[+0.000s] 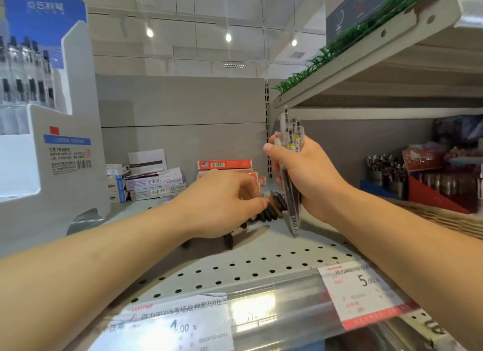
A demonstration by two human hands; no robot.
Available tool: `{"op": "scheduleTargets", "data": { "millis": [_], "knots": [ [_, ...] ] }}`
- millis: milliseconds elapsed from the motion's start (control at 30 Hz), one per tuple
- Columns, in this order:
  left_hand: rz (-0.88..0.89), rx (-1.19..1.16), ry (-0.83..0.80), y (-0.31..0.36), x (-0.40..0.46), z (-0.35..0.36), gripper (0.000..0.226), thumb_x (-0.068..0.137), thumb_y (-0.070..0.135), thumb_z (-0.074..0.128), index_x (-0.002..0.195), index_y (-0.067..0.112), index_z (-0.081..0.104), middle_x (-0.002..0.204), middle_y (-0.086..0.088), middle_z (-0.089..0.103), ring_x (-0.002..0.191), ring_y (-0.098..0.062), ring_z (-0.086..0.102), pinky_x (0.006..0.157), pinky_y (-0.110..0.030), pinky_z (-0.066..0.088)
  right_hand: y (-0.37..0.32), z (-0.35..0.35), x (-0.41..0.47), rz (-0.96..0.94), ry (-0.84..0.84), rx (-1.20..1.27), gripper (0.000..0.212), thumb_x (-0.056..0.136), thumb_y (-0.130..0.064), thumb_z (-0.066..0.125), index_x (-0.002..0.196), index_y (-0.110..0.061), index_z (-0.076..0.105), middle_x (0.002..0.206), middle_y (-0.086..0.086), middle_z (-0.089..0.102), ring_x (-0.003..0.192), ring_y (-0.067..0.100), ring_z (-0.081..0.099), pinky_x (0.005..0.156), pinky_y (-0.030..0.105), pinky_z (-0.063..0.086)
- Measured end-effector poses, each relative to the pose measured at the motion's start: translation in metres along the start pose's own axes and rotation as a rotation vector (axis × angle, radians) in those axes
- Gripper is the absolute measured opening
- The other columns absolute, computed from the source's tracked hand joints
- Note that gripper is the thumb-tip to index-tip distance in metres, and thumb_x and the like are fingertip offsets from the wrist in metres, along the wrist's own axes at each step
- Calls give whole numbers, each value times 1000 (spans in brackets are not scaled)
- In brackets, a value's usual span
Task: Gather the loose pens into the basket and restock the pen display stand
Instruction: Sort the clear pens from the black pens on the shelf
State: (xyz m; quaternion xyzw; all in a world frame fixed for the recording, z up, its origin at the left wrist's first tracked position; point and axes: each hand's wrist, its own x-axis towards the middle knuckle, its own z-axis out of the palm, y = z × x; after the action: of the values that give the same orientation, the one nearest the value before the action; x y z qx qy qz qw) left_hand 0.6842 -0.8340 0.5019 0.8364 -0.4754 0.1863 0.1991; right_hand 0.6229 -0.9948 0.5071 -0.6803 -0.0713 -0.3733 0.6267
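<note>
On the shelf [235, 269], loose pens [271, 209] lie fanned under the left hand [222, 204], whose curled fingers pinch one. They look light, stiff and slick, best taken mid-barrel. Just right of them, the right hand [305, 178] grips an upright bundle [291, 167]. The basket [444, 217] sits further right; the stand [49, 115] is far left.

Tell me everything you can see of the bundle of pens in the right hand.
The bundle of pens is several slim pens with clear barrels, dark parts at both ends and small printed labels. The right hand grips it around the middle, thumb across the front. It stands nearly upright, tops near the upper shelf's edge, lower tips just above the perforated shelf. Exact count is unclear.
</note>
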Motion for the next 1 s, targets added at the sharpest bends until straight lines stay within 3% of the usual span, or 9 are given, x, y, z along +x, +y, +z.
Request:
{"op": "scheduleTargets", "data": {
  "millis": [100,200,300,433,567,767,867,933,1000],
  "knots": [
    [28,104,-88,-4,5,5,30,97,48,54,121,34,65,127,12,64,112,-8,56,82,-21,43,1,1,1,9,1,-2,15,97,-13,66,108,-22,62,71,-4,63,57,8,63,60,26,56],
    [64,156,-199,-1,10,11,28,100,46,48,117,36,68,120,6,69,110,-19,58,95,-36,47,2,0,2,50,-10,-13,23,94,-8,67,112,-22,63,71,-4,65,55,6,65,61,26,56],
    [32,181,-245,-1,9,13,29,99,47,47,99,33,72,104,7,72,97,-20,61,88,-36,50,5,0,1,150,-74,-87,17,92,-7,69,106,-18,65,58,-7,67,51,5,65,54,21,52],
    [1,211,-83,-3,7,12,19,90,43,60,83,29,70,82,10,68,77,-10,60,67,-28,50,8,2,2,231,-129,-81,3,95,-12,66,94,-14,64,58,-4,67,54,10,64,55,27,53],
    [-12,220,24,-1,6,7,12,81,28,68,72,27,60,76,10,63,76,-12,59,66,-29,51,9,1,4,248,-97,-37,6,97,-13,63,92,-14,62,61,0,60,53,13,57,58,31,52],
    [-14,216,-118,2,2,4,17,78,32,69,92,32,59,94,5,65,85,-17,59,64,-28,47,8,4,1,237,-118,-90,14,99,-17,61,86,-14,55,60,1,51,52,13,48,54,30,46],
    [-69,82,-86,1,3,1,42,83,28,68,125,28,64,102,1,71,79,-11,58,69,-24,45,6,7,0,192,-92,-57,10,100,-18,60,91,-15,56,61,-1,51,52,12,49,55,30,46],
    [-142,-91,-60,-2,1,-5,38,88,23,63,126,27,62,82,0,75,59,-4,64,62,-23,54,4,8,0,145,-53,-17,6,100,-17,60,95,-14,58,61,-2,53,53,11,51,57,30,47],
    [-218,-303,-61,-3,-1,-12,20,92,17,60,111,22,64,73,-5,75,56,-8,71,58,-25,60,3,7,0,109,-33,12,7,99,-17,61,95,-13,58,60,-3,53,53,10,51,57,29,48]
  ]
}}
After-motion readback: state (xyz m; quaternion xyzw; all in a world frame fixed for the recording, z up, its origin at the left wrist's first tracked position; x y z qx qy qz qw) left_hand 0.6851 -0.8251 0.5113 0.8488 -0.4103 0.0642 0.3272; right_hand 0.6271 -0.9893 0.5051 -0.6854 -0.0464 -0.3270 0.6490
